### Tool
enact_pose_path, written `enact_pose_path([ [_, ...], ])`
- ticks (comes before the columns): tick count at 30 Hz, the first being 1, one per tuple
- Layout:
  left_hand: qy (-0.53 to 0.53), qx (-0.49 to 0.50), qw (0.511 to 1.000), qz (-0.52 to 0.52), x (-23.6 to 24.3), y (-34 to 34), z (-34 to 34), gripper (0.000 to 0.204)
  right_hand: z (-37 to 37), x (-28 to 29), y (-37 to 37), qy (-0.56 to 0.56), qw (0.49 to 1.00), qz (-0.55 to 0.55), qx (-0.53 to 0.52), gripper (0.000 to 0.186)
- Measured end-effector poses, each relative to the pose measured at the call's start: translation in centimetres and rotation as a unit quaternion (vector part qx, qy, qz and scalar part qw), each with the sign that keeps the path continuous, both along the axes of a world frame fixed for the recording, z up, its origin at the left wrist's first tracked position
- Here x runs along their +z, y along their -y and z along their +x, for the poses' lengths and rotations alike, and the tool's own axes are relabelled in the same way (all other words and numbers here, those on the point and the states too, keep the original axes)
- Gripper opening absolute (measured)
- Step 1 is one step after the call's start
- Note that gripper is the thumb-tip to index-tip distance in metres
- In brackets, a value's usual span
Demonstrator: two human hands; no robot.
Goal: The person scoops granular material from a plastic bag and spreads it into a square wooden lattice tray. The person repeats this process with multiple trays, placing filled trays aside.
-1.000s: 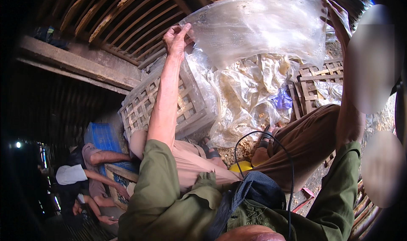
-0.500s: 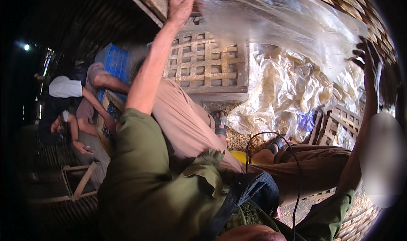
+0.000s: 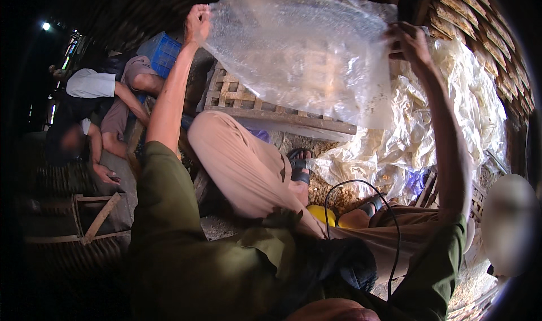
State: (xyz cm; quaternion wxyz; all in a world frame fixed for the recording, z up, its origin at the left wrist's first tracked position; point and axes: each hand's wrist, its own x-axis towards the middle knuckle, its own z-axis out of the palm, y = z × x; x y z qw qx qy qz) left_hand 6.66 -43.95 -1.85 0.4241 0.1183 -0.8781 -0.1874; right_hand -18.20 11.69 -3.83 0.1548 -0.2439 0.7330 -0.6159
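A clear plastic sheet (image 3: 305,44) is stretched between my two hands above a wooden lattice crate (image 3: 231,92). My left hand (image 3: 197,24) pinches its upper left corner, arm reaching far forward. At its right edge my right hand (image 3: 412,43) is closed on the plastic, the fingertips slightly blurred. Part of the crate's slatted top shows hazily through the sheet; its front left corner and near edge are uncovered.
Crumpled clear plastic (image 3: 451,101) lies heaped right of the crate. At the left a person in a white-sleeved top (image 3: 90,84) bends near a blue plastic crate (image 3: 164,53). A yellow object (image 3: 322,214) sits between my feet, and a black cable (image 3: 395,208) loops before me.
The sheet has swung left and lower, now spread over the lattice crate. My right hand has come inward to the left; my left hand has shifted left and slightly down.
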Motion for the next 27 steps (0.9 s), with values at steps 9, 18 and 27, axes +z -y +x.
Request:
enact_pose_path([
  [9,0.148,0.053,0.973,0.168,-11.6,2.9,0.8,0.033,0.1,-12.7,7.8,0.068,0.995,0.068,-0.034,0.030],
  [18,0.291,0.016,0.947,-0.138,-13.2,1.6,1.5,0.065,2.0,-17.5,7.9,-0.273,0.916,0.291,-0.028,0.075],
  [27,0.454,-0.276,0.847,-0.016,0.8,-26.0,-3.6,0.044,-0.4,-3.5,-8.0,-0.117,0.858,0.462,0.188,0.055],
])
